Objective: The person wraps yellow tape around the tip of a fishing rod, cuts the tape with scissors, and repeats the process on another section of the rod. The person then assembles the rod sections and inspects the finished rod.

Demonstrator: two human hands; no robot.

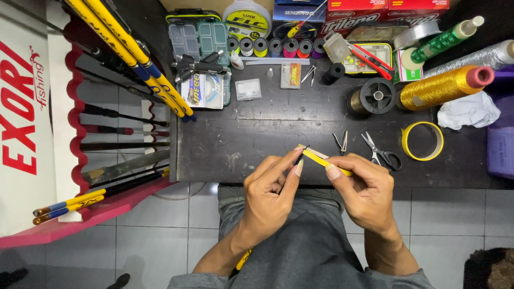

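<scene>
Both hands (321,187) on slim yellow rod (321,159)

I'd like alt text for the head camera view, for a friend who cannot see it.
Seen from above, a person's left hand and right hand together hold a thin yellow strip at the edge of a dark workbench. Scissors, a yellow tape roll, a gold thread spool and fishing rods surround them.
</scene>
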